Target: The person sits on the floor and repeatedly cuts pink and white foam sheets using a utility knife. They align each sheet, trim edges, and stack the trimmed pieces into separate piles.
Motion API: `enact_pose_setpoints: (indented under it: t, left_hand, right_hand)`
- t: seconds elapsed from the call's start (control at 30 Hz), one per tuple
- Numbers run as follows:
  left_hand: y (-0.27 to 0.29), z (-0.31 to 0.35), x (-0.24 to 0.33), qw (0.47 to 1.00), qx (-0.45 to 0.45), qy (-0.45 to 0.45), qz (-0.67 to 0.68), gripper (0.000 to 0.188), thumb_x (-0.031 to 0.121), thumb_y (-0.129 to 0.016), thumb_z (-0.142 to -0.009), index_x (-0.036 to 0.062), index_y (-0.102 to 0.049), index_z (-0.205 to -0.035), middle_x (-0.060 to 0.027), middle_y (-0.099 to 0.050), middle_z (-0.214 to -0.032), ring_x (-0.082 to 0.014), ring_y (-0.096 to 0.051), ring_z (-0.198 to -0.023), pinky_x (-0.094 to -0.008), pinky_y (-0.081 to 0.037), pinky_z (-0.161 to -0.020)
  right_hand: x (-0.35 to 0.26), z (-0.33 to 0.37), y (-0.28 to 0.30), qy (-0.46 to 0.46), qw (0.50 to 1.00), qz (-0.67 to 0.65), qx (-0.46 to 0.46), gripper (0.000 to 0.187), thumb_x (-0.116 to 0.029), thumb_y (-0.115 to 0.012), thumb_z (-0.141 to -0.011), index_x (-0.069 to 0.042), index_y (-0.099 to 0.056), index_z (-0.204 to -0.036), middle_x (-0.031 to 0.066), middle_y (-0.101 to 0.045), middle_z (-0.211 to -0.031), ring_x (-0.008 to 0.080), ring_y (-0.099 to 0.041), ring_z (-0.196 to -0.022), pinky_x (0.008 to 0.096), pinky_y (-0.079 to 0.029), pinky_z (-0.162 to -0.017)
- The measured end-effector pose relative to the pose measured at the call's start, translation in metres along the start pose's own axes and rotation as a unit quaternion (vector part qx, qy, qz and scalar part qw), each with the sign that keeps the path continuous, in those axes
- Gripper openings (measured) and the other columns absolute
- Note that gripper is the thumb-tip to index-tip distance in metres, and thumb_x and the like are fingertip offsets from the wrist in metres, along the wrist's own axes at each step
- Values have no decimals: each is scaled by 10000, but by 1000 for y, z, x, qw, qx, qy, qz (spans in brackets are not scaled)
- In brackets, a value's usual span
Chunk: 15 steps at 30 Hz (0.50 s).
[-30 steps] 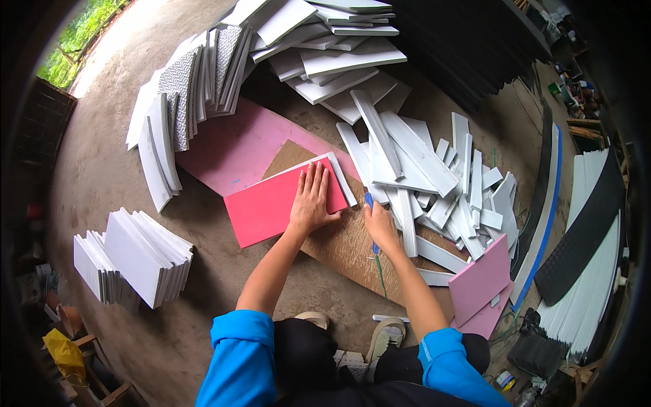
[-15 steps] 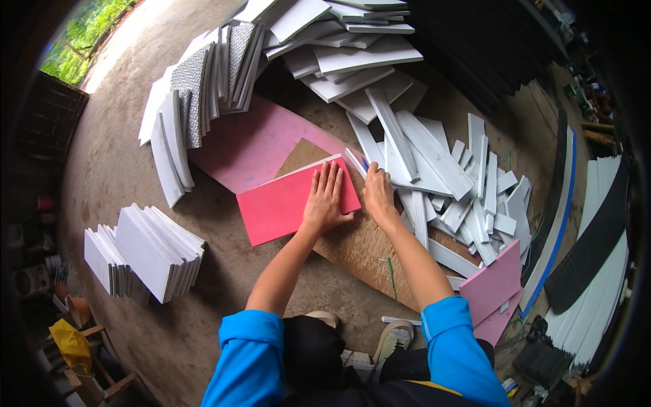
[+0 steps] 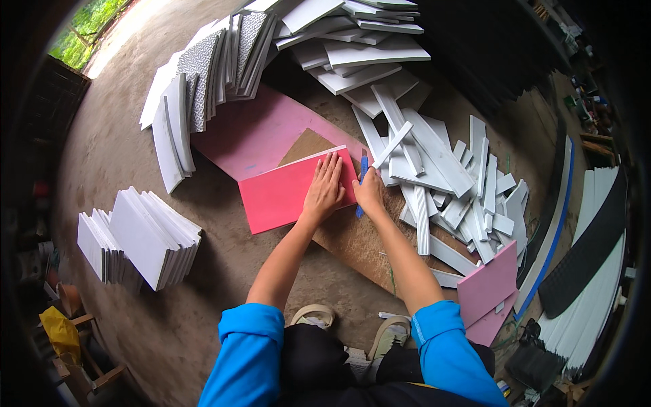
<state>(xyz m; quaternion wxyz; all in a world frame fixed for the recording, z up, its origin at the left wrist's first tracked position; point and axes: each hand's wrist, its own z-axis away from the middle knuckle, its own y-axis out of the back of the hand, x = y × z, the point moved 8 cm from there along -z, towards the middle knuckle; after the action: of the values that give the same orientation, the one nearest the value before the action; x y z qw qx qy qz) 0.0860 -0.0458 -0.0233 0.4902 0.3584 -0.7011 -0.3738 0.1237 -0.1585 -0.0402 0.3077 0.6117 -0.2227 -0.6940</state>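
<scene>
Right grip: yours (image 3: pixel 370 191) is closed around a blue knife (image 3: pixel 364 166), its tip pointing away from you, just beside the board's right end.
Left grip: yours (image 3: pixel 324 190) lies flat, fingers together and extended, pressing down instead of clasping.
White strip: this narrow piece (image 3: pixel 393 144) lay alongside the board's right end a second ago; now it slants across the offcuts, beyond and to the right of your right grip. Its near end is close to your fingers; you cannot tell whether they touch it.
What that means: the strip and the board are now apart, so the separation along that end looks complete.
Red board: the rectangular slab (image 3: pixel 281 193) is under your left grip and extends leftward from it, lying flat, its top evenly bright red, with a thin pale edge along the far side.
Under it: a rough brown board (image 3: pixel 346 237) shows nearer you, and a larger pink sheet (image 3: pixel 261 136) stretches beyond your left grip.
Right of your grips: white offcuts (image 3: pixel 434 163) lie in a loose heap.
Far left of your grips: white panels (image 3: pixel 146 234) stand on edge in a row.
</scene>
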Motion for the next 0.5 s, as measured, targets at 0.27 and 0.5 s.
enact_pose_setpoints:
  t: [0.27,0.5]
  left_hand:
    - [6,3,-1,998,29,4,57,684,59,-508,-729,-23,-274,-1367,-197,-277,-1427,-295,-203,-1361,-431,-142,-1125]
    - [20,-2,11,992,70,4,100,677,31,-498,-727,-19,-280,-1366,-194,-280,-1426,-298,-209,-1358,-435,-153,-1121]
  right_hand:
    - [18,-15,-10,-150,988,-11,-40,405,-155,-688,-703,48,-499,-999,207,-611,-963,347,-599,-932,401,-458,-833]
    - [56,-40,-27,-184,951,-205,-137,550,-140,-746,-639,58,-481,-1079,176,-590,-971,260,-601,-913,347,-471,-803]
